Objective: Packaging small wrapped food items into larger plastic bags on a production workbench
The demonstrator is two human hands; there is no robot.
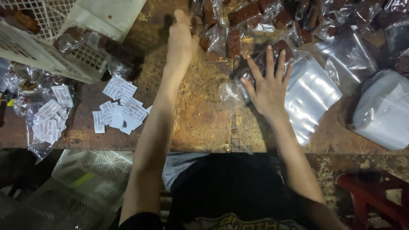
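Note:
My left hand point(181, 40) stretches far forward over the worn wooden table point(200, 119), fingers together, beside a clear bag with a dark brown block point(232, 42); whether it grips anything is hidden. My right hand point(268, 83) lies flat with fingers spread, pressing a clear plastic bag holding a brown block point(282, 49). More bagged brown blocks point(251, 12) are heaped along the far edge.
A stack of empty clear bags point(309, 98) lies right of my right hand, another pile point(383, 110) further right. Small white paper slips point(121, 108) are scattered at left, more in a bag point(47, 117). White plastic baskets point(51, 51) stand at upper left and below the table point(89, 174). A red stool point(370, 196) is at lower right.

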